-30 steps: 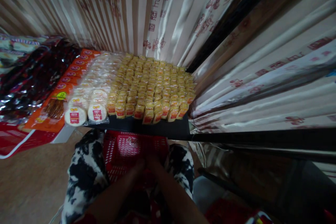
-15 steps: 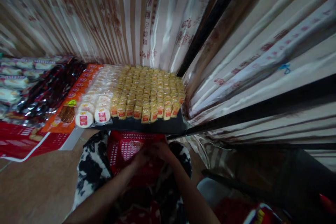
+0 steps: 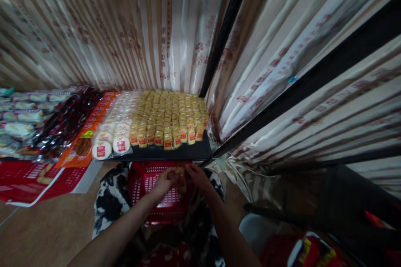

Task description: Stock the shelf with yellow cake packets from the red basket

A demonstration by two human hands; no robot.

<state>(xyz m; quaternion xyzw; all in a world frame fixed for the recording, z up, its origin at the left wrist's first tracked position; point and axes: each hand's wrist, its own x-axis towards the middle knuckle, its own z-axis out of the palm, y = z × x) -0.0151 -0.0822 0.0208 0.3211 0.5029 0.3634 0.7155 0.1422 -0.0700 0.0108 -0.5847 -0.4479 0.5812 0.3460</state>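
Above a red plastic basket (image 3: 146,212), my left hand (image 3: 165,181) and my right hand (image 3: 196,176) are close together. Between them is a small yellow wrapped snack packet (image 3: 181,182), with the fingers of both hands closed on its top and side. The basket sits between my knees, and its bottom shows through the gap under my wrists. Just beyond it, rows of similar yellow snack packets (image 3: 169,121) stand packed on a black shelf (image 3: 188,150).
Left of the yellow packets lie round white packets (image 3: 121,144), an orange bag (image 3: 79,148), dark shiny packets (image 3: 62,127) and white-wrapped sticks (image 3: 23,116). Striped curtain (image 3: 140,29) hangs behind, with a black frame bar (image 3: 266,121) crossing on the right. A pale tub (image 3: 255,229) stands at lower right.
My hands have risen out of the basket, bringing a yellow snack packet into view between them. The camera view has shifted slightly, so the shelf sits a little lower.
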